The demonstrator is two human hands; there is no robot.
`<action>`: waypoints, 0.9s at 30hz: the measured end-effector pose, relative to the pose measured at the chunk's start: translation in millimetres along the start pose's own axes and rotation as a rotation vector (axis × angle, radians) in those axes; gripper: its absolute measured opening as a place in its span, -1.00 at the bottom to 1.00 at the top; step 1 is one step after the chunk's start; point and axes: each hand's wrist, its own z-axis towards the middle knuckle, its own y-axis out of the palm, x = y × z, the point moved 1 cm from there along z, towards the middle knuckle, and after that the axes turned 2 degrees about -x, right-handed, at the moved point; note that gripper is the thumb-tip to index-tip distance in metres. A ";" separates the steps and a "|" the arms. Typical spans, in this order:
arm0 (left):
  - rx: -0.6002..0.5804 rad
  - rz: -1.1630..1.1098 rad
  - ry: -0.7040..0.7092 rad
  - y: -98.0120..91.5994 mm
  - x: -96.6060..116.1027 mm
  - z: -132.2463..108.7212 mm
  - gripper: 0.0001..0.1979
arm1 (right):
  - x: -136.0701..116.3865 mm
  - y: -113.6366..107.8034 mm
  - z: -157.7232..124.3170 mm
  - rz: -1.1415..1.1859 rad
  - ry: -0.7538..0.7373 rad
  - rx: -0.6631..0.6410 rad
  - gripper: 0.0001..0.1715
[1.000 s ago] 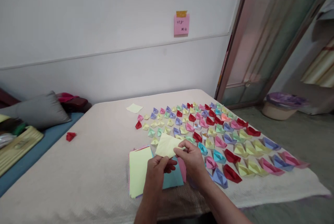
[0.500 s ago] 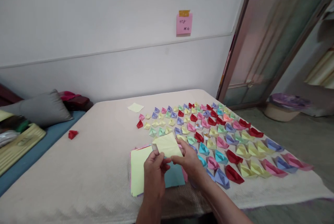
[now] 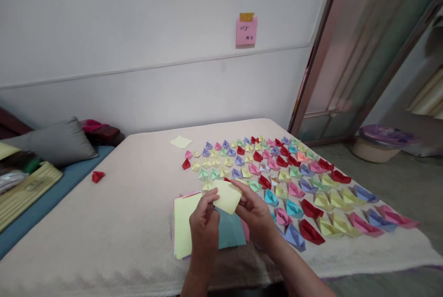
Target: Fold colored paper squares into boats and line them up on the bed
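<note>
Apparently "458" on pink note (image 3: 246,33), above handheld yellow paper (image 3: 227,196).

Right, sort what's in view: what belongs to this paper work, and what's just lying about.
Seems part of the work:
yellow paper, held in left hand and right hand
paper stack
folded paper boats

Apparently just lying about:
grey pillow
beige tub

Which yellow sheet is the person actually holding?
The yellow sheet raised between the left hand and right hand; the far sheet lies flat toward the wall, and the near sheet lies left of the teal paper.
</note>
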 end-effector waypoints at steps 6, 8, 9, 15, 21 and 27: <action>-0.015 0.072 0.019 -0.5 6.9 -1.0 -0.80 | -5.7 -8.1 1.2 -0.163 -0.015 -0.043 -0.83; 0.033 0.047 -0.024 0.7 6.7 -0.3 -0.82 | -8.4 -8.7 1.2 -0.179 0.010 -0.033 -0.84; 0.050 0.033 -0.045 1.6 6.1 -0.1 -0.82 | -9.4 -8.8 1.3 -0.181 0.028 -0.027 -0.87; 0.108 -0.100 -0.172 8.1 3.9 -1.8 -0.64 | -9.6 -7.0 4.1 -0.127 0.140 0.008 -0.93; 0.105 -0.151 -0.189 13.6 0.1 -3.1 -0.49 | -2.6 1.0 3.5 0.085 0.242 0.195 -0.80; 0.060 -0.028 -0.151 15.7 -3.8 -6.4 -0.54 | -3.9 3.9 2.9 0.040 0.288 0.281 -0.80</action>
